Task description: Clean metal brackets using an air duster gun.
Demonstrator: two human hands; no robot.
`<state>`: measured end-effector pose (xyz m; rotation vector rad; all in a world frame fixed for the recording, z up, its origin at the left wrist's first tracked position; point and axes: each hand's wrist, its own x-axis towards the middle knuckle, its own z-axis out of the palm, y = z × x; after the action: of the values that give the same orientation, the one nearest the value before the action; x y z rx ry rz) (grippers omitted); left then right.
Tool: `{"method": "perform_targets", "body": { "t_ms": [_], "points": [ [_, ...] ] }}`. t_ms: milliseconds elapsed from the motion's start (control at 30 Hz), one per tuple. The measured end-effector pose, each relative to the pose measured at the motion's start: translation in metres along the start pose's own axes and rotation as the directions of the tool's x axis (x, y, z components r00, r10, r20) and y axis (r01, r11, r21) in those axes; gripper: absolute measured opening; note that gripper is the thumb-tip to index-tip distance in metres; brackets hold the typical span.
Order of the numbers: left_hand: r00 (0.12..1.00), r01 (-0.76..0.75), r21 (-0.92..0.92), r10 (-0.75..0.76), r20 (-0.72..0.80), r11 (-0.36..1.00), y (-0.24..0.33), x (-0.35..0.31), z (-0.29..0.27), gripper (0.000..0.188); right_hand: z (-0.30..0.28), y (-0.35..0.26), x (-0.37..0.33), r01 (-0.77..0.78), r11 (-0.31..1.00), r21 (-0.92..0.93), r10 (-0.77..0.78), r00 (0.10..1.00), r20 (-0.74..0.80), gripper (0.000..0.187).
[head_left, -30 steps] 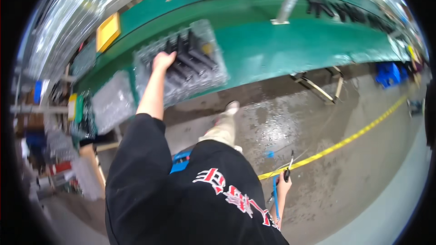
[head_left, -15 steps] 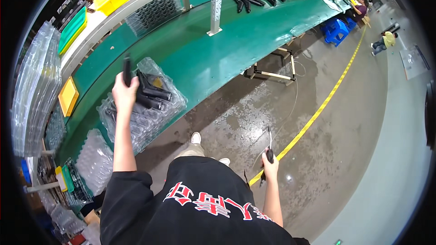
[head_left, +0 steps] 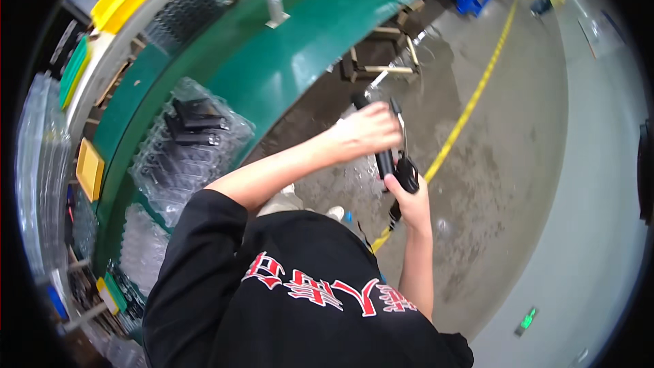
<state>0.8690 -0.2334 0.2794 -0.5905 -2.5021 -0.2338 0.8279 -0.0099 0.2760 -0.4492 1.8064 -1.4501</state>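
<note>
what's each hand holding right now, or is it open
Left hand: closed around a black elongated part.
Right hand: closed on a black handheld tool with a thin metal shaft.

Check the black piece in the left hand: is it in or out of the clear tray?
Out: the left hand holds the black piece, apart from the clear tray lying on the green bench.

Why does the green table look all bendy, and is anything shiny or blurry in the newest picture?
In the head view, the green workbench curves because of the fisheye lens; in that same head view, pale glare shines on the clear plastic tray, and the left hand looks a little blurry.
</note>
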Motion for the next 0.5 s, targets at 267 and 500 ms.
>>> {"method": "perform_targets", "body": {
  "t_ms": [267,500],
  "points": [
    [0.196,-0.007,-0.785,-0.771,0.607,-0.62,0.075,0.035,0.042,0.041,0.003,0.024,-0.016,0.305,0.916,0.262,-0.235,0.935,-0.266,0.046],
    [0.174,0.038,-0.647,-0.633,0.755,-0.762,0.058,0.037,0.071,0.044,-0.019,0.042,-0.053,0.18,0.947,-0.266,-0.253,0.928,-0.272,0.037]
  ]
}}
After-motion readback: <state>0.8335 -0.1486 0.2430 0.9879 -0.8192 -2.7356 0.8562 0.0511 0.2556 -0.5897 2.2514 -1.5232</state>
